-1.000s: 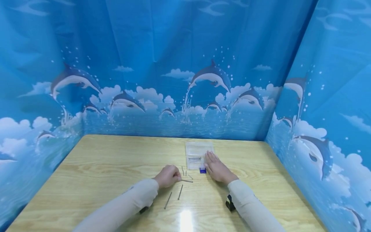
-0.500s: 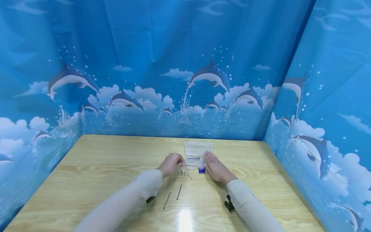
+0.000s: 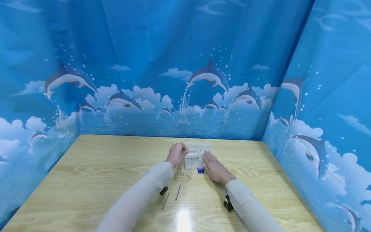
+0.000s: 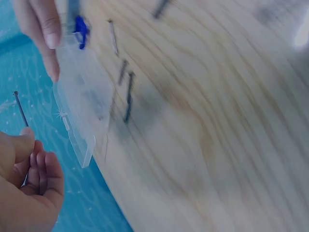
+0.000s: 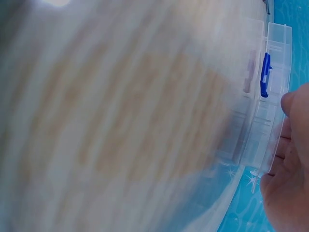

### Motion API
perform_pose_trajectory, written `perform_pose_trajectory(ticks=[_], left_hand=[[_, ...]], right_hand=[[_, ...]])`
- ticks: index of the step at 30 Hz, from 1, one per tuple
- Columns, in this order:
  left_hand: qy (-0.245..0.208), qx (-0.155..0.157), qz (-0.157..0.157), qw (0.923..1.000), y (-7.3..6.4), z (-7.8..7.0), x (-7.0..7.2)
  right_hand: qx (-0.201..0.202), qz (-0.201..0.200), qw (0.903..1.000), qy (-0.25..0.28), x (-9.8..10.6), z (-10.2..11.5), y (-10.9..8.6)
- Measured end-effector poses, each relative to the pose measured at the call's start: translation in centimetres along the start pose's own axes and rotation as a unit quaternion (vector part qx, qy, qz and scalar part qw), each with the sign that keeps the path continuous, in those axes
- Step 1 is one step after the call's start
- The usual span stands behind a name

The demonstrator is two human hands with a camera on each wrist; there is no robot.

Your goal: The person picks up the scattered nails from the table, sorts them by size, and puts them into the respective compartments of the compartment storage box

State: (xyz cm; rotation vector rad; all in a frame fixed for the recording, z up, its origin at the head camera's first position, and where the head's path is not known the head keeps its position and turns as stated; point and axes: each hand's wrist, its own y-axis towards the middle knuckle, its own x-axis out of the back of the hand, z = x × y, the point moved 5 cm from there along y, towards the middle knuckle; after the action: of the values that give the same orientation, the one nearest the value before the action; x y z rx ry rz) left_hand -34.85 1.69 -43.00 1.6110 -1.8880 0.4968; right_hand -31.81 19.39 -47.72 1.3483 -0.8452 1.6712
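A clear plastic box [image 3: 191, 165] with a blue latch [image 3: 200, 170] lies near the table's far edge, with long thin screws [image 3: 192, 158] inside its nearer part. My left hand [image 3: 176, 155] pinches a long grey screw [image 4: 20, 108] between thumb and fingertips, its headed end pointing right over the box's far part. On the box's right side rests my right hand [image 3: 215, 167], fingers straight and close together. The right wrist view shows its fingers [image 5: 279, 150] along the box's wall. Several short screws [image 4: 129, 96] lie just in front of the box.
Two longer screws, one left [image 3: 165, 201] and one right [image 3: 178, 192], lie on the wooden table [image 3: 87, 180] nearer to me. A blue dolphin-print curtain [image 3: 159, 64] hangs behind the table and along its right side.
My left hand has lifted the long screw off the table and carried it forward, past the box's near part to above its far part. The right hand stays on the box.
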Motion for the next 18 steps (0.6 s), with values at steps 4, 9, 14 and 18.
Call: perform_pose_trajectory(ticks=[4,9,14,18], left_hand=[[0.006,0.005,-0.027,0.9996,0.6,0.1,-0.5],[0.026,0.007,-0.046,0.9986,0.9,0.4,-1.3],[0.049,0.028,-0.037,0.9977,0.7,1.2,-2.3],[0.059,0.041,-0.031,0.9969,0.7,1.7,-3.1]], right_hand=[[0.002,-0.002,1.0,-0.003,-0.2,-0.1,0.1],[0.006,-0.005,1.0,-0.002,-0.2,-0.2,0.1],[0.003,0.001,1.0,-0.004,-0.3,-0.2,0.1],[0.002,0.001,1.0,-0.001,-0.2,-0.2,0.0]])
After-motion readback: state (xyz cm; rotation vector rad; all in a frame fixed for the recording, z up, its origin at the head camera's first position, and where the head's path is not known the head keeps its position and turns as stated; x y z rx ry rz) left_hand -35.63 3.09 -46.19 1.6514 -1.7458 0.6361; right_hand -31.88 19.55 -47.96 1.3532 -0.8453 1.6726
